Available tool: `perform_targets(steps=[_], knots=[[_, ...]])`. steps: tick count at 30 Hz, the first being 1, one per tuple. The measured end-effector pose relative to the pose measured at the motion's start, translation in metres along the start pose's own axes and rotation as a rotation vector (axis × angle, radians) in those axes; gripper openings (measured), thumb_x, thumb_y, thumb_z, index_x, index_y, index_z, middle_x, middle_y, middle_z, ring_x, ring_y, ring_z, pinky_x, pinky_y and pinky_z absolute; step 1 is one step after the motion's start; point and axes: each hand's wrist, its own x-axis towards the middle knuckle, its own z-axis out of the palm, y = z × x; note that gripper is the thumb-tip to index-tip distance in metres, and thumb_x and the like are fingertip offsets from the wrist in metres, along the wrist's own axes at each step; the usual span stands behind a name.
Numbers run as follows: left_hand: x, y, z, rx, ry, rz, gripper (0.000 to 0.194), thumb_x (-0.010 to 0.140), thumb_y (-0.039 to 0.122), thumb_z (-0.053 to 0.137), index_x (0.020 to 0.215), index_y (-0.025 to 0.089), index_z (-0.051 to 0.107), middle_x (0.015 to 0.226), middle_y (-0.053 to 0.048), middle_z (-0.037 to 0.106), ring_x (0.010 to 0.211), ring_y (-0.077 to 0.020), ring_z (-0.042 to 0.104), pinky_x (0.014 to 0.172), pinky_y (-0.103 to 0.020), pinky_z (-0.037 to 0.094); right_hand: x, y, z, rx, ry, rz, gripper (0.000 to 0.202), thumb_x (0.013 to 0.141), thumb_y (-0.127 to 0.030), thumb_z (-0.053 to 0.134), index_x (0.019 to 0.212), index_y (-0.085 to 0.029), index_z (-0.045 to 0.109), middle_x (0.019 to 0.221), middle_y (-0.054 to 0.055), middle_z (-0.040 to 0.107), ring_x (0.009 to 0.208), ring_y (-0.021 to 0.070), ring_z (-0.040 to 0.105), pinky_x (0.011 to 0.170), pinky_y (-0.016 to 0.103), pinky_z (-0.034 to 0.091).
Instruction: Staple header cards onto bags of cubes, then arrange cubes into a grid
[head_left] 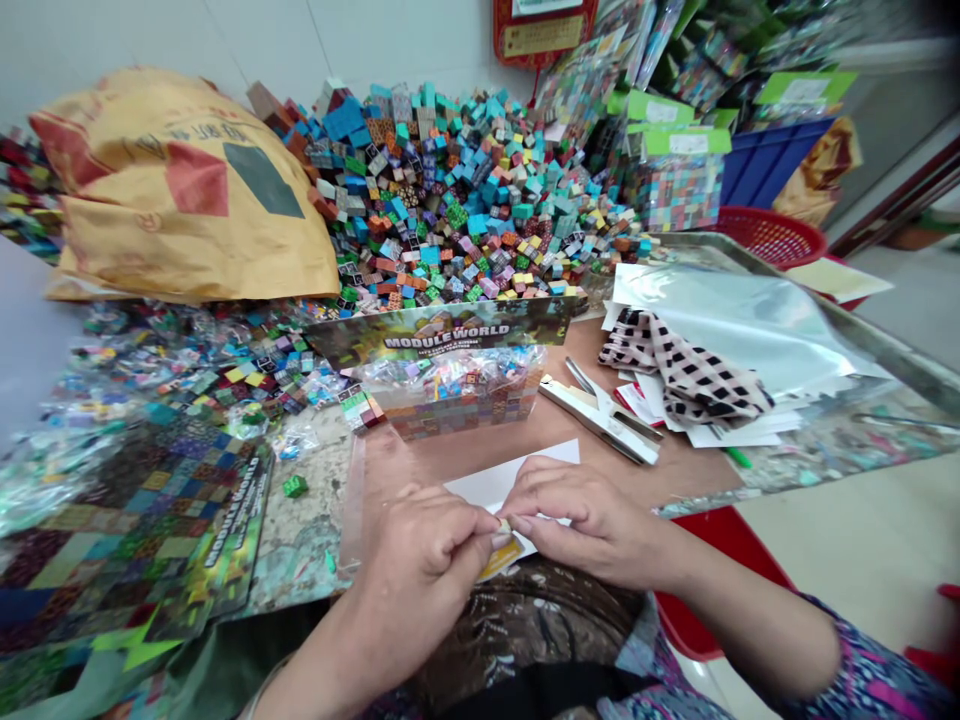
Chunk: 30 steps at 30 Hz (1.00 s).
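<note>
At the table's near edge my left hand [439,535] and my right hand [577,515] meet, thumbs and forefingers pinched together. Between the fingertips shows a small pale yellowish piece [504,525], too small and covered to name. Below and behind the hands lies a white sheet [480,487], and a yellow-printed patch [501,558] shows under my left fingers. Just beyond stands a clear display pack [465,405] of small blocks with a MODULE WORLD header card [450,335]. A stapler [600,418] lies open-armed to the right of it.
Loose colored blocks [450,200] pile against the wall beside a yellow sack [195,200]. Flat printed packs [112,530] lie at left. A checkered cloth [686,370] rests on clear plastic sheets [750,310] at right, near a red basket [772,235] and blue bin [776,160].
</note>
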Motion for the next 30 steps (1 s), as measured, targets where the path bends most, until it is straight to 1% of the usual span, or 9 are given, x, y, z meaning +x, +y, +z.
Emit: perform_targets(steps=[6, 12, 15, 18, 22, 25, 26, 28, 30], knots=[[-0.002, -0.001, 0.001, -0.001, -0.025, -0.026, 0.017, 0.089, 0.014, 0.058, 0.079, 0.021, 0.07, 0.066, 0.005, 0.069, 0.063, -0.0104, 0.063, 0.063, -0.025, 0.04, -0.001, 0.002, 0.003, -0.015, 0.026, -0.019, 0.017, 0.095, -0.022, 0.054, 0.093, -0.014, 0.068, 0.08, 0.004, 0.07, 0.074, 0.0124, 0.06, 0.073, 0.031, 0.044], [-0.005, -0.004, 0.003, 0.014, -0.021, -0.017, 0.018, 0.091, 0.015, 0.055, 0.08, 0.021, 0.068, 0.067, 0.004, 0.069, 0.064, -0.0117, 0.063, 0.065, -0.026, 0.04, -0.003, 0.002, 0.007, -0.093, 0.022, 0.029, 0.022, 0.094, -0.018, 0.047, 0.088, -0.017, 0.068, 0.079, 0.004, 0.07, 0.073, 0.0126, 0.06, 0.068, 0.027, 0.045], [-0.005, -0.003, 0.003, 0.02, -0.025, -0.019, 0.018, 0.092, 0.016, 0.054, 0.08, 0.02, 0.067, 0.069, 0.003, 0.07, 0.066, -0.0123, 0.064, 0.066, -0.026, 0.041, -0.003, 0.0, 0.011, -0.123, 0.116, 0.093, 0.02, 0.094, -0.021, 0.049, 0.086, -0.017, 0.067, 0.074, 0.002, 0.067, 0.068, 0.0121, 0.058, 0.063, 0.025, 0.044], [-0.007, -0.003, -0.002, 0.043, 0.008, -0.076, 0.017, 0.091, 0.018, 0.055, 0.077, 0.02, 0.065, 0.068, 0.002, 0.068, 0.064, -0.0123, 0.062, 0.064, -0.025, 0.041, -0.004, 0.0, 0.017, -0.111, 0.247, 0.201, 0.021, 0.094, -0.025, 0.049, 0.081, -0.018, 0.064, 0.071, 0.001, 0.063, 0.067, 0.012, 0.056, 0.062, 0.025, 0.042], [-0.019, -0.009, -0.01, 0.017, 0.001, -0.249, 0.023, 0.091, 0.027, 0.053, 0.073, 0.02, 0.065, 0.061, 0.001, 0.064, 0.057, -0.0123, 0.058, 0.055, -0.023, 0.039, -0.008, 0.004, 0.02, 0.034, 0.459, 0.436, 0.022, 0.096, -0.037, 0.047, 0.087, -0.02, 0.059, 0.075, 0.0, 0.059, 0.069, 0.0131, 0.055, 0.062, 0.025, 0.043], [-0.038, -0.02, -0.019, -0.159, 0.019, -0.475, 0.023, 0.087, 0.034, 0.056, 0.074, 0.02, 0.068, 0.064, -0.001, 0.067, 0.059, -0.0133, 0.06, 0.055, -0.023, 0.043, -0.011, 0.008, 0.017, 0.096, 0.562, 0.565, 0.025, 0.098, -0.044, 0.044, 0.091, -0.022, 0.054, 0.073, -0.001, 0.054, 0.067, 0.0133, 0.052, 0.058, 0.024, 0.041], [-0.045, -0.025, -0.023, -0.233, 0.053, -0.577, 0.022, 0.085, 0.037, 0.059, 0.076, 0.02, 0.069, 0.067, -0.002, 0.069, 0.06, -0.0141, 0.061, 0.054, -0.023, 0.044, -0.013, 0.009, 0.015, 0.088, 0.587, 0.583, 0.026, 0.098, -0.045, 0.044, 0.091, -0.022, 0.053, 0.073, -0.001, 0.054, 0.067, 0.0134, 0.051, 0.057, 0.024, 0.041], [-0.061, -0.04, -0.035, -0.359, 0.158, -0.805, 0.025, 0.076, 0.044, 0.067, 0.082, 0.019, 0.07, 0.073, -0.004, 0.072, 0.06, -0.0157, 0.062, 0.051, -0.023, 0.045, -0.016, 0.011, 0.01, 0.046, 0.639, 0.587, 0.026, 0.099, -0.045, 0.043, 0.091, -0.022, 0.052, 0.073, -0.001, 0.052, 0.067, 0.0135, 0.049, 0.058, 0.025, 0.041], [-0.074, -0.059, -0.049, -0.39, 0.317, -1.006, 0.036, 0.063, 0.046, 0.076, 0.086, 0.019, 0.069, 0.072, -0.004, 0.072, 0.055, -0.0166, 0.062, 0.046, -0.024, 0.045, -0.019, 0.013, 0.005, -0.014, 0.672, 0.582, 0.025, 0.099, -0.045, 0.043, 0.093, -0.023, 0.052, 0.074, -0.001, 0.051, 0.067, 0.0138, 0.048, 0.059, 0.025, 0.04]])
